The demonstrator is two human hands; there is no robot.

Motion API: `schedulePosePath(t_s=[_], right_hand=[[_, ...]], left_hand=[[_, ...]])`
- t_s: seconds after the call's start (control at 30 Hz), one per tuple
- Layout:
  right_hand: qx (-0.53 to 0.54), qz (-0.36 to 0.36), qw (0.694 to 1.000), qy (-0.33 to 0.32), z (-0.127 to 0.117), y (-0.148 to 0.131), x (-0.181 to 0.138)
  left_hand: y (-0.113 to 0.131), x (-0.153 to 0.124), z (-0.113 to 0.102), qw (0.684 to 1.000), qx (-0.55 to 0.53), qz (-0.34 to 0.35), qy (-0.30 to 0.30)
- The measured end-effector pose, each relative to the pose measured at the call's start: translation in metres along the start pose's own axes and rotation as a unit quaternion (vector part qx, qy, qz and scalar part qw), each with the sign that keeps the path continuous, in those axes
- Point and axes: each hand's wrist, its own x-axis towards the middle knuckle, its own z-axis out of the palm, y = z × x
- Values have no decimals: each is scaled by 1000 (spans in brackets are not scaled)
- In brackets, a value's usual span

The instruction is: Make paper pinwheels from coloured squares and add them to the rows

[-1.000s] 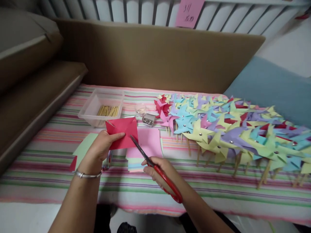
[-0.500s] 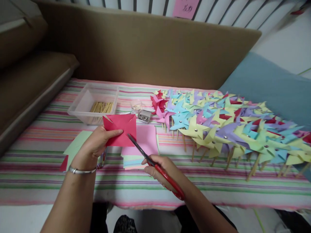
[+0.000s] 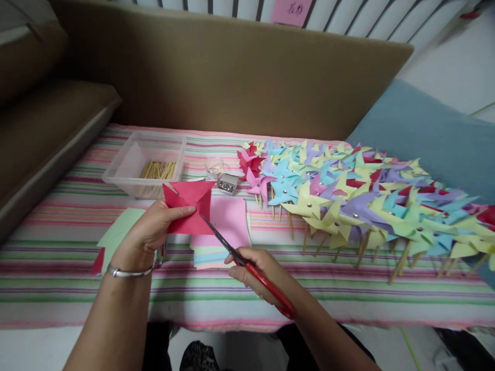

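Note:
Between thumb and fingers, my left hand (image 3: 154,226) grips a red paper square (image 3: 185,224) by its left side, the thumb lying on top near the middle. Slits run inward from the sheet's upper corners. My right hand (image 3: 263,270) is closed around the red handles of the scissors (image 3: 224,238), whose dark blades point up and left. Their tips reach the right part of the red paper, just right of my left thumb. Under the paper lies a stack of pink, green and blue sheets (image 3: 232,219). Green paper (image 3: 121,232) rests left of my left wrist.
A clear plastic box (image 3: 124,170) holds thin wooden sticks (image 3: 158,171). Beside it are a small clear cup (image 3: 214,166) and a little box of metal pins (image 3: 227,184). Many paper pinwheels (image 3: 359,206) on sticks cover the right side of the striped cloth (image 3: 247,304). A brown board (image 3: 240,77) stands behind.
The right side of the red paper now shows a longer slit from its upper right corner and stands slightly bent. The scissors' tips have shifted a little left. The view has moved slightly.

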Motion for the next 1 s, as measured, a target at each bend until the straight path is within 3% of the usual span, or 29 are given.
schedulePosePath(t_s=[0.57,1.0], right_hand=[[-18,15,1000,-4,-1,-2,-1],[-26,-3,1000,12,2,6,4]], left_hand=[[3,-3,2,999,-24,-24,-9],[3,-3,1,1000,12,-4,-3]])
